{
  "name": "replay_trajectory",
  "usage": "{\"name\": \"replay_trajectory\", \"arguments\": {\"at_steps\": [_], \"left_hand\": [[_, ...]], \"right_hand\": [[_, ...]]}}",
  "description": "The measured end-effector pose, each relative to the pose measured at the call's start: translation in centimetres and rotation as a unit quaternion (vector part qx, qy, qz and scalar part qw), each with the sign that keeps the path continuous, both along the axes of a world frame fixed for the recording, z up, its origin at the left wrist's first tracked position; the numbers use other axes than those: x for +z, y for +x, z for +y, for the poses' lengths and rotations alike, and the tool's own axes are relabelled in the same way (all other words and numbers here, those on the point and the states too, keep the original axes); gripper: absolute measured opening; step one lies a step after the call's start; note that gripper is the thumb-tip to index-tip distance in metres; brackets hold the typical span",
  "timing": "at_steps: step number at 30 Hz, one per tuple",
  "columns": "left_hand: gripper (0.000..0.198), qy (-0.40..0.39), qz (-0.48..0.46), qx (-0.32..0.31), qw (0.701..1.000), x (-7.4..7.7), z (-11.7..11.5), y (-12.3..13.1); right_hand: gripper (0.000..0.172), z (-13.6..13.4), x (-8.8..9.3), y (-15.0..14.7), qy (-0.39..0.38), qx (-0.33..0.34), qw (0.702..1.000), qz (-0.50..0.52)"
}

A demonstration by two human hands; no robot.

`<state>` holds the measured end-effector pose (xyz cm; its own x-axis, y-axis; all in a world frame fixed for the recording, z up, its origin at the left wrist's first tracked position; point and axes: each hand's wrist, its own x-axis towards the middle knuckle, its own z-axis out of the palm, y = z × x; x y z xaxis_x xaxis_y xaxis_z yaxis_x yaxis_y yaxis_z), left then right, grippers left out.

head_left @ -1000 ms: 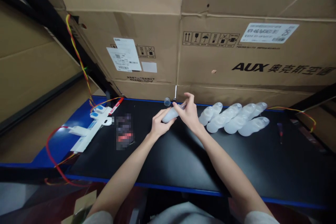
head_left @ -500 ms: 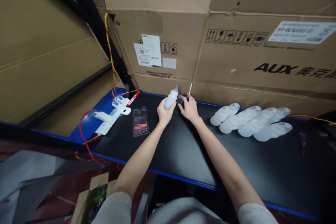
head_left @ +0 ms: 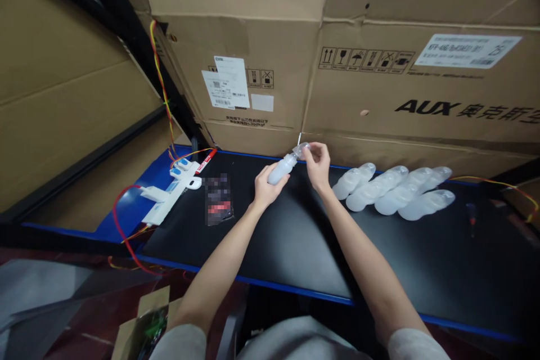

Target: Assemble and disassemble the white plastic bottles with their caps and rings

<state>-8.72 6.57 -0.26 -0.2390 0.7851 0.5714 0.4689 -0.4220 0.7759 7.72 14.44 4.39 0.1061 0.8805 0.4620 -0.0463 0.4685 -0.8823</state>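
My left hand (head_left: 265,187) is wrapped round a translucent white squeeze bottle (head_left: 282,170), which tilts up to the right. At the bottle's top end sits a clear domed cap (head_left: 302,150). The fingers of my right hand (head_left: 318,165) pinch this cap from its far right side. Whether the cap is seated or only held over the nozzle cannot be made out. To the right, several similar translucent bottles (head_left: 373,190) with clear caps lie side by side on the black table (head_left: 291,253).
A white power strip (head_left: 171,197) with plugs and a red cable lies at the left, near a red marker (head_left: 206,161). A blurred packet (head_left: 218,200) is left of my hands. Cardboard (head_left: 270,39) walls the back. A small screwdriver-like tool (head_left: 471,218) lies far right.
My right hand has risen from the tabletop beside the bottle to its top, now with the clear cap. The nozzle, bare before, is now covered by it. The view has shifted slightly right.
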Motion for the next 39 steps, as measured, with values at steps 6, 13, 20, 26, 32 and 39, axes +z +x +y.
{"name": "replay_trajectory", "arguments": {"at_steps": [6, 13, 20, 26, 32, 39], "left_hand": [[0.049, -0.056, -0.091, -0.054, 0.993, 0.1, -0.2, 0.3], [0.046, -0.136, -0.394, -0.225, 0.881, 0.4, -0.6, 0.7], [0.057, -0.237, -0.521, -0.381, 0.726, 1.0, -1.7, 2.0], [0.057, -0.195, -0.452, -0.361, 0.792, 2.4, -2.3, 1.5], [0.044, -0.104, -0.222, -0.252, 0.936, 1.8, -3.2, 2.4], [0.026, -0.054, -0.078, -0.161, 0.982, 0.5, -5.5, 6.4]], "right_hand": [[0.047, -0.5, 0.4, -0.3, -0.009, 0.154, 0.988, -0.014], [0.058, -1.3, 2.0, -0.4, 0.003, 0.232, 0.973, -0.02], [0.056, -2.5, 4.2, 1.3, -0.024, 0.356, 0.934, -0.016], [0.055, -4.4, 6.3, 1.8, -0.013, 0.345, 0.937, -0.058], [0.044, -9.5, 6.5, 2.6, 0.039, 0.14, 0.972, -0.185], [0.044, -16.0, 3.4, 4.7, 0.069, -0.052, 0.961, -0.263]]}}
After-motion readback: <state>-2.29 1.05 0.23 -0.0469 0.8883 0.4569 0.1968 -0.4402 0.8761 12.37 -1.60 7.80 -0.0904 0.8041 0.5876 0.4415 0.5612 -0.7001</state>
